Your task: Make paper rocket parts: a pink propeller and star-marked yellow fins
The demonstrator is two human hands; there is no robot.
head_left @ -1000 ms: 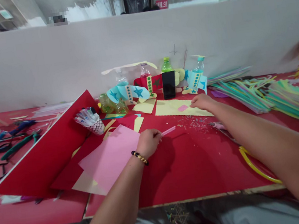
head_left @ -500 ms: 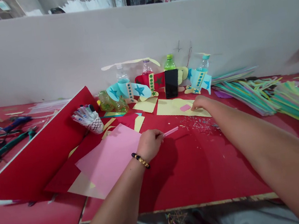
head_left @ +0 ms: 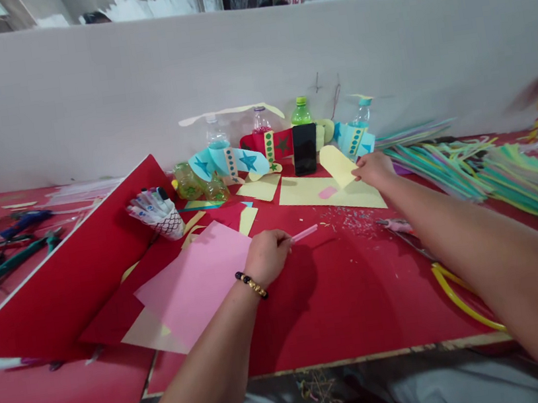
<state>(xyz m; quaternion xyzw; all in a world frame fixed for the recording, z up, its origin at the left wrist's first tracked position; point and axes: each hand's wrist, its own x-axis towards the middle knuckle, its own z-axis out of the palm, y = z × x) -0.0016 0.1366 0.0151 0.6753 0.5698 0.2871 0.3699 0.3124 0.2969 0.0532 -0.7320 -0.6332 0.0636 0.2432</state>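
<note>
Partition (head_left: 180, 67), pale grey, runs across the back. Red tabletop (head_left: 352, 296) in front of it. Red board (head_left: 88, 267) propped at a slant on the left, white edge up. Big spread of coloured straws (head_left: 537, 184) at right, mostly green and yellow. Pink sheet (head_left: 200, 278) lies left of centre, over other paper. Long pale yellow sheet (head_left: 292, 191) flat farther back, right of centre. Behind it, a row of bottles with paper wings; the green-capped bottle (head_left: 301, 113) is behind a black phone (head_left: 306, 149), which stands upright.

Left hand (head_left: 269, 255) mostly closed, thumb and fingers pinching one end of a thin pink strip (head_left: 306, 232); strip points right, over the bare red area. Right hand (head_left: 377, 169) nearly closed too, fingertips gripping a pale yellow cutout (head_left: 338, 165) by its lower right edge. Cutout is tilted, rounded end up, in front of the winged bottles and just right of the phone; can't tell if its low end touches the long yellow sheet.

Marker cup (head_left: 169, 223) leans by the red board. Beaded bracelet (head_left: 250, 284) on left wrist. Small pink scrap (head_left: 328, 192) on the long yellow sheet. Tiny clippings (head_left: 352, 222) scattered nearer.
</note>
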